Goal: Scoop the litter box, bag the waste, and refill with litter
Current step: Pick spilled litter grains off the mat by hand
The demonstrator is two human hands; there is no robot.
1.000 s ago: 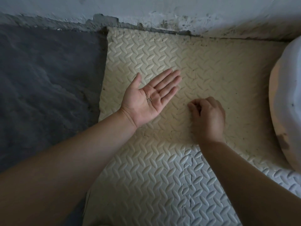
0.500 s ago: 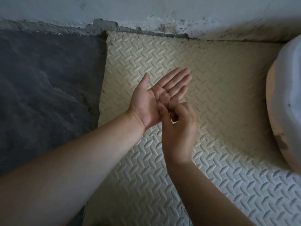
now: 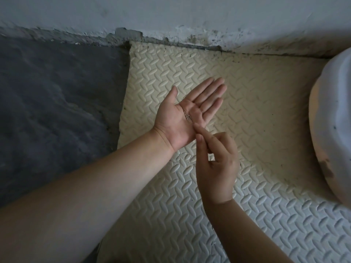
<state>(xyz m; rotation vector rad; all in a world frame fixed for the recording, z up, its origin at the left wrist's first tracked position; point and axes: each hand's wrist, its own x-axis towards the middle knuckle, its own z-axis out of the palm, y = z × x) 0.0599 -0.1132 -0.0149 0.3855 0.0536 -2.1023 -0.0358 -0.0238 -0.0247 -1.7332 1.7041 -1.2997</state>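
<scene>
Over mat point(image 3: 252, 88): left hand point(image 3: 180, 118) flat, palm up, carrying grains point(image 3: 187, 115); right hand point(image 3: 218, 164) pinched at palm edge, contents unclear. Box point(image 3: 334, 120) lies rightward, nearer right hand.

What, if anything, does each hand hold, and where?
The left hand lies flat, palm up, a few grains resting on it, ungripped. The right hand has thumb and forefinger at that palm's edge; whether they pinch anything cannot be told.

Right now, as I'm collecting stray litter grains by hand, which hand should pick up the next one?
Probably the right hand: it can pinch, while the left hand lies flat, palm up, carrying grains.
</scene>
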